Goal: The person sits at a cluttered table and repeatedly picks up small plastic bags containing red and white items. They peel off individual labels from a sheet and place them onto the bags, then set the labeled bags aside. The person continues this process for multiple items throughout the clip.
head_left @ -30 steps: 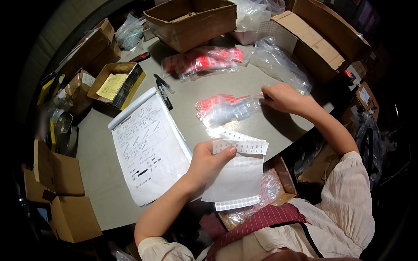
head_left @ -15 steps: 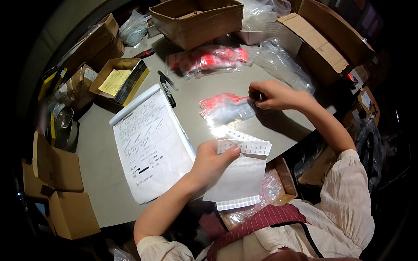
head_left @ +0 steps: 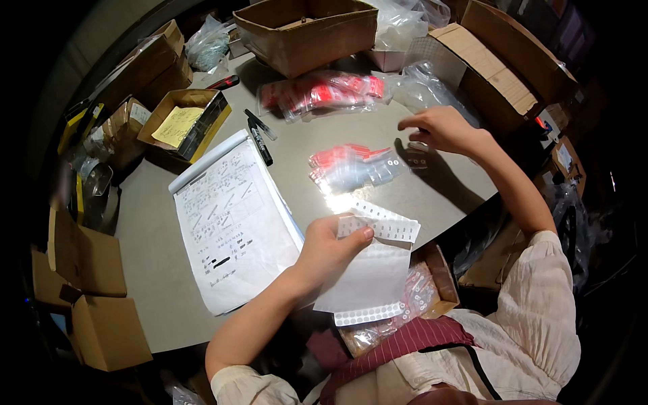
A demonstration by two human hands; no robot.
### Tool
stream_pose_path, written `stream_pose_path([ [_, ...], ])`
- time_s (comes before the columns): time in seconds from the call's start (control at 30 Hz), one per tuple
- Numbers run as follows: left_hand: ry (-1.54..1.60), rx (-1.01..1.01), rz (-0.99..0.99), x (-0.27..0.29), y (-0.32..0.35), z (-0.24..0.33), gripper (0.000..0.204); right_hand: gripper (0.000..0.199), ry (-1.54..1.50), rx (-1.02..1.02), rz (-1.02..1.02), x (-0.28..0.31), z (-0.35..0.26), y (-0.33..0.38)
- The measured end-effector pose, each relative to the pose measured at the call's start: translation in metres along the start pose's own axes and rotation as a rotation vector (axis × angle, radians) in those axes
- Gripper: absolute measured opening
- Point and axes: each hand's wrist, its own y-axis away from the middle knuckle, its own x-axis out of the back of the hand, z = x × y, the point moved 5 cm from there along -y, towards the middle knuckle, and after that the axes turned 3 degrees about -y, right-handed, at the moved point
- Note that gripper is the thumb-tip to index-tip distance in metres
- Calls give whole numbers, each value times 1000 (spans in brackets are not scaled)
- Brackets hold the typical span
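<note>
My left hand point(head_left: 327, 253) is closed, its thumb pressing down on white sheets of small round stickers point(head_left: 370, 266), held over the table's near edge. Printed marks run along the top strips, and rows of pale dots show at the bottom. Beyond the sheets lies a fanned stack of clear zip bags point(head_left: 347, 165) with red top edges; the rightmost bags carry small white round stickers. Right of that stack hovers my right hand point(head_left: 445, 130), fingers apart, with nothing seen in it. Beneath its fingers, more stickered clear plastic point(head_left: 417, 160) lies partly in shadow.
A handwritten notepad point(head_left: 229, 229) lies at left, with black markers point(head_left: 260, 142) beyond it. Packs of red-printed bags point(head_left: 331, 93) sit before a cardboard box point(head_left: 307, 40). An open box of small bagged parts point(head_left: 442, 280) is at my lap. Boxes line both sides.
My right hand has lifted away from the fanned bags, up and to the right, and its fingers have spread. White stickers now show on the rightmost bags. The left hand stays put.
</note>
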Motion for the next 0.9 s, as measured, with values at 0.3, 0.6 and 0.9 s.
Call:
stream_pose_path([
  [0.3,-90,-35,1,-1,0,0,22,51,184,-363,-103,-14,9,45],
  [0.6,-97,-47,-12,3,-1,-3,23,29,-613,-115,-187,-1,26,46],
  [0.9,-80,-61,-22,5,-4,-9,23,41,-466,13,-250,-6,24,42],
])
